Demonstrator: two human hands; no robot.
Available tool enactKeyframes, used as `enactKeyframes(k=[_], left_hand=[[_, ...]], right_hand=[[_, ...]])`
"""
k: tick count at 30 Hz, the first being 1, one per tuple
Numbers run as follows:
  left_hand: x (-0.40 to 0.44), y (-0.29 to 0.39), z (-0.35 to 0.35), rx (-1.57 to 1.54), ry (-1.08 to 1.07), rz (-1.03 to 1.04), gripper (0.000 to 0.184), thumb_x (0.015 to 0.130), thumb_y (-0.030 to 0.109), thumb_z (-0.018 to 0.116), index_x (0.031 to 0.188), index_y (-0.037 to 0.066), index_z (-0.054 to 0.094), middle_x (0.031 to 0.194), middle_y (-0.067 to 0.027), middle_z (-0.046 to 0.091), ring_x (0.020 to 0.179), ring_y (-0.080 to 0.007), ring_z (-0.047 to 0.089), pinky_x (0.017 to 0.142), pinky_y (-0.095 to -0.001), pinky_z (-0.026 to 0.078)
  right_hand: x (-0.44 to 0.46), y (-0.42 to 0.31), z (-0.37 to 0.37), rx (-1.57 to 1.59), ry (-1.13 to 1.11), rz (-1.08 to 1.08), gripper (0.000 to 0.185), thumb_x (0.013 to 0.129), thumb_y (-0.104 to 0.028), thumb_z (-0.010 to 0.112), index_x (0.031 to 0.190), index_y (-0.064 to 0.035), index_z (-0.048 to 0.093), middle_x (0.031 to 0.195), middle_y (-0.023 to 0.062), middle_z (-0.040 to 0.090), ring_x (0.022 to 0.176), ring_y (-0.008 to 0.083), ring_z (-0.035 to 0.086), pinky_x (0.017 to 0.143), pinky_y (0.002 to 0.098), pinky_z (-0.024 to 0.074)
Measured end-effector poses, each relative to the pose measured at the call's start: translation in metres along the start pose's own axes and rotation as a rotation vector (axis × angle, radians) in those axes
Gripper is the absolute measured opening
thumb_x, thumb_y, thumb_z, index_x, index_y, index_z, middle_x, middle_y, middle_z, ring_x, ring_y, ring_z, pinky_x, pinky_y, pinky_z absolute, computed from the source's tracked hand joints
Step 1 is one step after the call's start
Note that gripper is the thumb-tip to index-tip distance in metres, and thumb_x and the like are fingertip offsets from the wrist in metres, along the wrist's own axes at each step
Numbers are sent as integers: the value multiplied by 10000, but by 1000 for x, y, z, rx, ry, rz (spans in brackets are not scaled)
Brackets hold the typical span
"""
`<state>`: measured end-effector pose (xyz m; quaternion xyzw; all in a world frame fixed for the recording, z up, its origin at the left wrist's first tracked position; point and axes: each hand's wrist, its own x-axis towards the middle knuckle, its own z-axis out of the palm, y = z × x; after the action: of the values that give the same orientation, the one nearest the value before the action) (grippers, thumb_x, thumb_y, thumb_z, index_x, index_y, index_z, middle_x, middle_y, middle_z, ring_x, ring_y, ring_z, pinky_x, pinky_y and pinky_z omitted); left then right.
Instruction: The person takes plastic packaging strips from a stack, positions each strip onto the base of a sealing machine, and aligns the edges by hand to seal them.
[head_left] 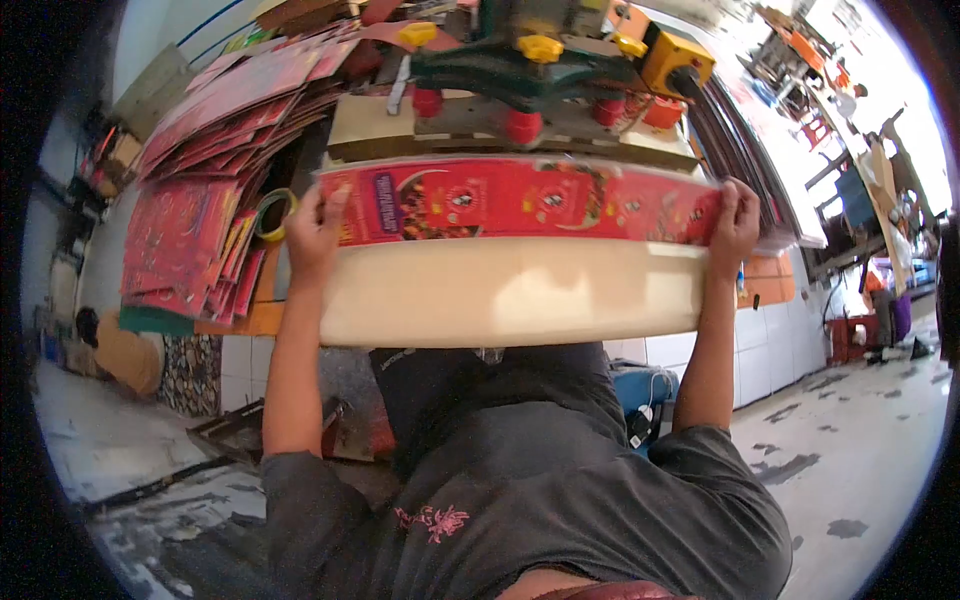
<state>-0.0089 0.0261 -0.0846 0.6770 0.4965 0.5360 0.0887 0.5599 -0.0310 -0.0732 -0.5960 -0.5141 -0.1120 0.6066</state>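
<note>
A long red printed sheet (510, 200) with food pictures and round logos stretches across the middle of the head view. My left hand (314, 232) is closed on its left end, and my right hand (736, 222) pinches the right end. Just nearer to me lies a wide cream-coloured board (480, 290), with the sheet's near edge along or above it; I cannot tell whether they touch. Beyond the sheet stands a dark green machine head (480, 85) with yellow knobs and red round feet over a pale plate (372, 122).
Piles of red printed sheets (180, 235) lie at the left, beside a roll of tape (272, 213). A yellow control box (678, 62) is mounted at the machine's right. The orange table edge (770, 280) shows at the right. A blue object with a white cable (645, 395) sits below.
</note>
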Motion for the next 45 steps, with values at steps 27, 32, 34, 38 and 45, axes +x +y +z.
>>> enactKeyframes(k=[27,32,34,38,45], left_hand=[[0,12,8,-39,-86,92,485,985,449,715,832,-4,633,630,-164,575,532,-251,526,543,-400,435],[0,10,3,-29,-123,71,473,982,441,722,846,-6,643,630,-167,581,527,-263,546,537,-404,438],[-1,13,1,-2,-159,39,469,982,435,723,836,-3,638,622,-162,571,518,-284,538,529,-409,433],[0,14,2,21,-121,75,476,984,434,719,810,2,622,611,-163,556,516,-298,547,524,-416,430],[1,14,1,45,-143,48,507,978,456,717,781,4,599,609,-191,554,526,-345,558,531,-437,433]], right_hand=[[-45,-287,217,355,-836,-814,236,926,-157,732,1106,-7,701,1073,179,655,1042,365,643,884,440,532],[-46,-296,258,385,-961,-859,192,911,-159,720,994,11,690,971,185,656,960,362,656,813,438,531],[-45,-297,267,448,-1043,-724,183,916,-159,716,920,22,686,870,182,650,847,351,669,744,431,529],[-41,-299,271,486,-1044,-763,170,912,-144,706,897,25,694,828,181,652,772,342,675,707,423,530],[-36,-297,276,519,-1065,-842,144,905,-118,675,928,23,698,819,190,687,745,333,690,703,413,545]])
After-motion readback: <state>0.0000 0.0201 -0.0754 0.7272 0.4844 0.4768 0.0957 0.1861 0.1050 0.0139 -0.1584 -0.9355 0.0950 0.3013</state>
